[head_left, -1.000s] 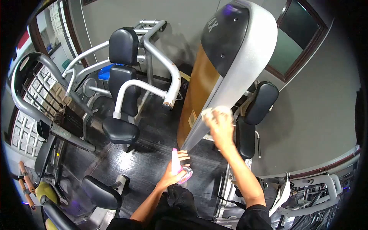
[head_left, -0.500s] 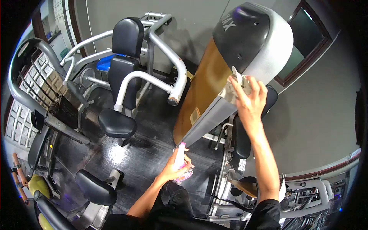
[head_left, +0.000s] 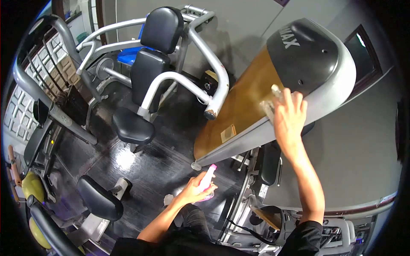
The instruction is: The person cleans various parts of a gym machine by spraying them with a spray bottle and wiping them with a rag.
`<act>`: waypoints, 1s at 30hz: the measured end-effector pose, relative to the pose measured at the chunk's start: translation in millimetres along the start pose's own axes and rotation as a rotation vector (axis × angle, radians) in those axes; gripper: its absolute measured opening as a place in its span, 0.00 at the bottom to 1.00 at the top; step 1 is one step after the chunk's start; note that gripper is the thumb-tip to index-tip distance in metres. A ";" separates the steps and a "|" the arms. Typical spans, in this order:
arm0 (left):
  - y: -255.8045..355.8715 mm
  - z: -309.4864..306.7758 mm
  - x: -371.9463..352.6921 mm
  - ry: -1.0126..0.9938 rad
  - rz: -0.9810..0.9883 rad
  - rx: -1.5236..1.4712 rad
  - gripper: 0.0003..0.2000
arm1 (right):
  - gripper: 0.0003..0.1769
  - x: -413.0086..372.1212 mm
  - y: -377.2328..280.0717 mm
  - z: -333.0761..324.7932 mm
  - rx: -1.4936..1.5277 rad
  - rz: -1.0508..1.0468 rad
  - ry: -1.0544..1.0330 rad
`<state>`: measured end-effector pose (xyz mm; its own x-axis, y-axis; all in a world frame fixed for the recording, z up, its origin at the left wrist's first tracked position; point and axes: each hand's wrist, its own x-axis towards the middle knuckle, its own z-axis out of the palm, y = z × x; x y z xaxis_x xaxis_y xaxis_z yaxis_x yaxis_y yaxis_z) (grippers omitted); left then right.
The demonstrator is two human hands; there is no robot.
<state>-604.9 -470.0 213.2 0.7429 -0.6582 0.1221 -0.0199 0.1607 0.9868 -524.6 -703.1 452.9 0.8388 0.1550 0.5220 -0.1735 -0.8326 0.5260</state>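
Note:
My left hand (head_left: 193,192) is closed round a white spray bottle with a pink nozzle (head_left: 207,179), low in front of me near the foot of a tall machine housing. Up at the housing, my right hand (head_left: 289,121) has its fingers bent round a pale cloth (head_left: 267,109), which is blurred. The cloth lies over the brown side panel (head_left: 245,100), close to the silver edge (head_left: 252,137). Whether it presses on the panel is hard to see.
To the left stands a seated exercise machine with a black backrest (head_left: 150,73) and grey metal arms (head_left: 222,83). A black padded seat (head_left: 100,198) is at lower left. Bench and frame parts (head_left: 268,168) stand at right, beside the grey wall (head_left: 350,162).
The view has shifted, so the housing appears farther right. My right hand and the cloth have gone from the silver edge to over the brown panel. The bottle's nozzle is farther from the housing.

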 end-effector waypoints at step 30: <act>-5.3 0.6 -13.7 -0.003 -0.041 0.018 0.18 | 0.20 52.5 98.2 -42.5 -0.101 -0.073 0.564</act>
<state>-615.4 -462.3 206.4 0.7410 -0.6664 0.0819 -0.0015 0.1203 0.9927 -519.6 -754.1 560.5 0.4502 0.4925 0.7449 -0.1975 -0.7586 0.6209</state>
